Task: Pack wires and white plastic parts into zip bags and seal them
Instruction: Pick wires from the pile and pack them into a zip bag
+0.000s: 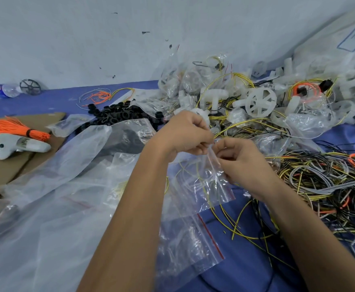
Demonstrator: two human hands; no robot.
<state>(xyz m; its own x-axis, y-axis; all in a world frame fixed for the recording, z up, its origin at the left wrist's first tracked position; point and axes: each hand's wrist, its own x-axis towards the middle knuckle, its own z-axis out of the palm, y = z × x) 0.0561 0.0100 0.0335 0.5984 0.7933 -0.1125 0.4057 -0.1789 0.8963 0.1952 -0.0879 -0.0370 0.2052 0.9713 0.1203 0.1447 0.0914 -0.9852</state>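
Plastic sheeting (46, 207), clear and crumpled, covers your blue table (246, 260) at left; tangled multicoloured wires (324, 182) heap at right. Your left hand (185, 135) and right hand (241, 163) both pinch the clear red-striped zip bag (210, 182) between them, fingers curled at its top edge.

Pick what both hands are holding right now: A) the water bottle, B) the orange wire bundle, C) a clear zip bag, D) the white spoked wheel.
C: the left hand and right hand both pinch the top of a clear zip bag between them.
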